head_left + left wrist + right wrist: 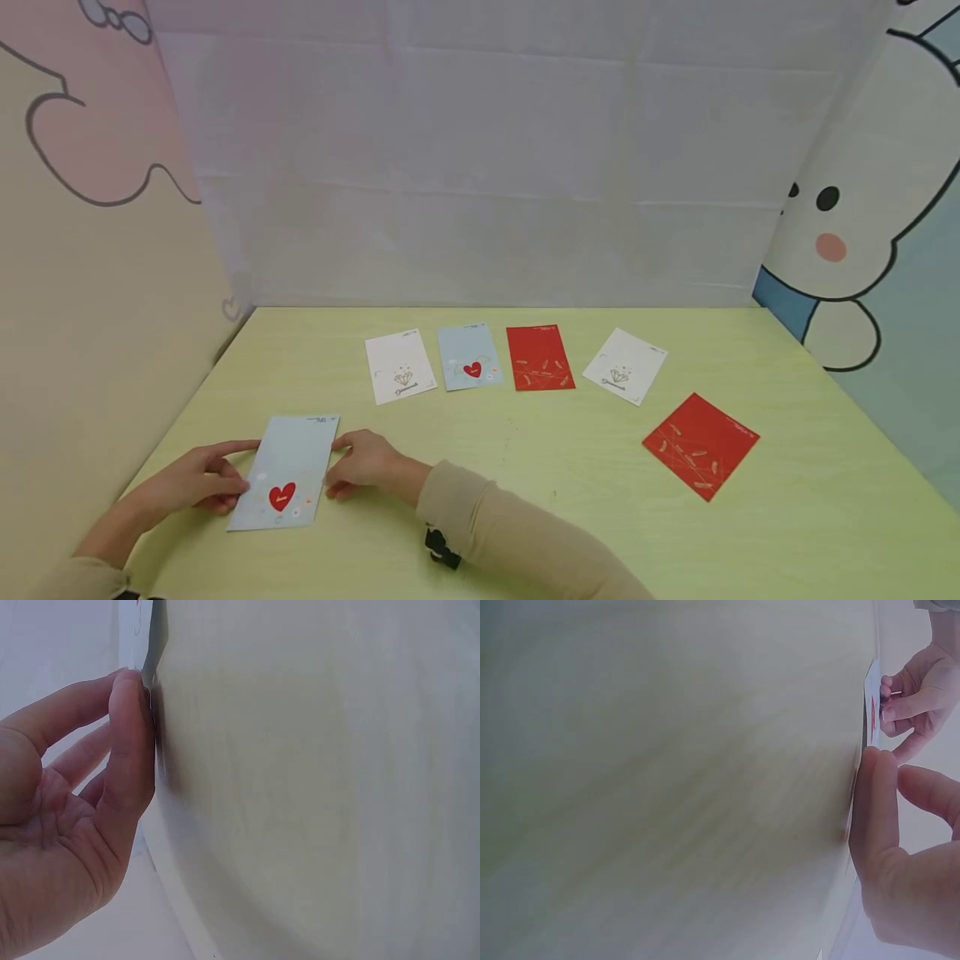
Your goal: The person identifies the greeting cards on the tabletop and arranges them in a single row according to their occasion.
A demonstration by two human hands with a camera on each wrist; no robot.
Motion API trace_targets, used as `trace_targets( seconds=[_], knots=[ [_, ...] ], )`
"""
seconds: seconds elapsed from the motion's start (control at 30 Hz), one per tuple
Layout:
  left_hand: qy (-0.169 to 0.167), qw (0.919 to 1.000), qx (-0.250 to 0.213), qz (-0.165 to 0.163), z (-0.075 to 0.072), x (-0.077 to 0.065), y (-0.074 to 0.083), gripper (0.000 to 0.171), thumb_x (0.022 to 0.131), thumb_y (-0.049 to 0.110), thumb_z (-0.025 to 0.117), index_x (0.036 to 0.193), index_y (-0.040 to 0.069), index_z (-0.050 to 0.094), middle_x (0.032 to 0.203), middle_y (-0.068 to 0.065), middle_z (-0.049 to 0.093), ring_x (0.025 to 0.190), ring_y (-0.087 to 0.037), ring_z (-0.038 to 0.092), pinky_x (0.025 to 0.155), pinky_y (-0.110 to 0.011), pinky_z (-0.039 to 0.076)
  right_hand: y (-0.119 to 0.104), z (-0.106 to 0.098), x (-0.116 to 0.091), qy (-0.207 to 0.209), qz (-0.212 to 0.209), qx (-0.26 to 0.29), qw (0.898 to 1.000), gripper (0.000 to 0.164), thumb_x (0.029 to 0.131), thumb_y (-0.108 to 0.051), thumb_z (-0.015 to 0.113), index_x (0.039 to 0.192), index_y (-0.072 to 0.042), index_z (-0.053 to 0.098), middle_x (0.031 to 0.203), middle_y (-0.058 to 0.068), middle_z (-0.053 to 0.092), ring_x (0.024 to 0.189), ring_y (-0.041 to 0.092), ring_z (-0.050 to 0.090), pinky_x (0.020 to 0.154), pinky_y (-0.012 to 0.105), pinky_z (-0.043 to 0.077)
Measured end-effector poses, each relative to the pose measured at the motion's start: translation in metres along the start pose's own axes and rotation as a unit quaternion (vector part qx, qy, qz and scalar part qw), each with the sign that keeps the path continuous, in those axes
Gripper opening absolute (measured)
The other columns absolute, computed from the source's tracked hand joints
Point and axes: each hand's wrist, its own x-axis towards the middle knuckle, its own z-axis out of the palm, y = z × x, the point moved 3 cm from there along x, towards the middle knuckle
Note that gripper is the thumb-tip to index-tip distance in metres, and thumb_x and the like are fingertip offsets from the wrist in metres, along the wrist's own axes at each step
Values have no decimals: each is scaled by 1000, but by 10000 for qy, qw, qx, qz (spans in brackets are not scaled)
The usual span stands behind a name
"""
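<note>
A pale blue card [292, 454] with a red heart lies at the left front of the table. At its left edge is my left hand [187, 483], the index finger stretched to the upper part of that edge and the thumb touching lower down. My right hand [367, 463] is at the card's right edge, its index fingertip touching near the upper corner. In the left wrist view, the left hand [82, 772] meets the card's edge, and a narrow shadow lies under the card. The right wrist view has the right hand [900, 847] fingers against the card [871, 705].
Along the back lie a white card [390, 350], a light blue heart card [461, 346], a red card [540, 367] and a tilted white card [607, 358]. Another red card [697, 450] lies askew at the right. A white cloth [495, 167] hangs behind the table.
</note>
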Motion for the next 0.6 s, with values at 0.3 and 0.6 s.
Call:
trace_targets(
  seconds=[0.3,0.6],
  knots=[
    [58,10000,44,-33,1,-1,0,70,81,10,62,131,-14,19,75,-10,51,61,-18,54,54,-28,49,-1,0,-1,-11,41,-140,9999,36,73,5,66,106,-2,57,61,8,57,52,20,59,52,28,50],
    [124,9999,118,-25,1,-2,0,68,82,11,62,131,-13,22,75,-10,51,62,-18,55,55,-29,49,-1,-1,0,-18,90,-211,9997,37,73,3,66,109,-2,56,68,7,55,53,19,59,52,28,49]
  ],
)
